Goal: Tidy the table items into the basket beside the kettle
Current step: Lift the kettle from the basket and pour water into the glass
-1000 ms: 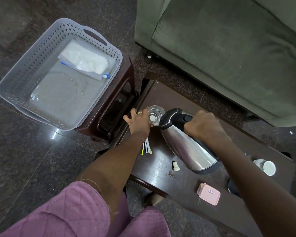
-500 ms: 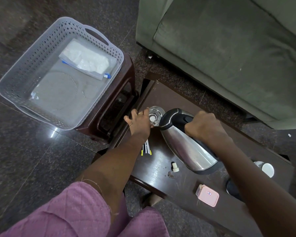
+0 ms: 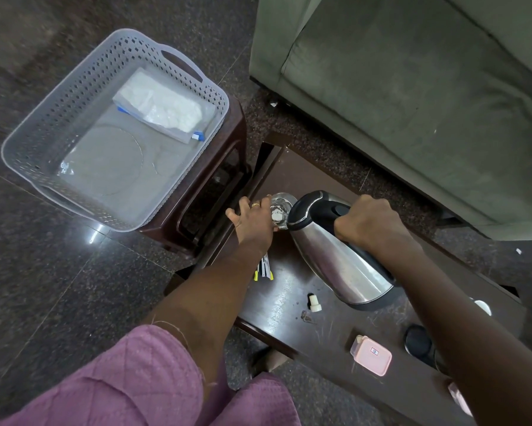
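A steel kettle (image 3: 338,256) with a black handle is tilted toward a clear glass (image 3: 280,209) at the dark table's left end. My right hand (image 3: 367,219) grips the kettle's handle. My left hand (image 3: 252,221) holds the glass from its left side. The grey perforated basket (image 3: 58,124) rests on a brown stool to the left and holds a white zip bag (image 3: 163,107). Loose on the table lie a pink box (image 3: 370,355), a small white cap (image 3: 314,302) and some pens (image 3: 265,269) partly under my left forearm.
The dark wooden table (image 3: 289,305) runs from centre to lower right. A black kettle base (image 3: 417,342) and a white cup (image 3: 483,306) sit near my right arm. A green sofa (image 3: 412,87) stands behind the table. The brown stool (image 3: 215,179) adjoins the table's left end.
Both hands, the kettle and the glass stay in the same pose. Only the camera view has shifted slightly.
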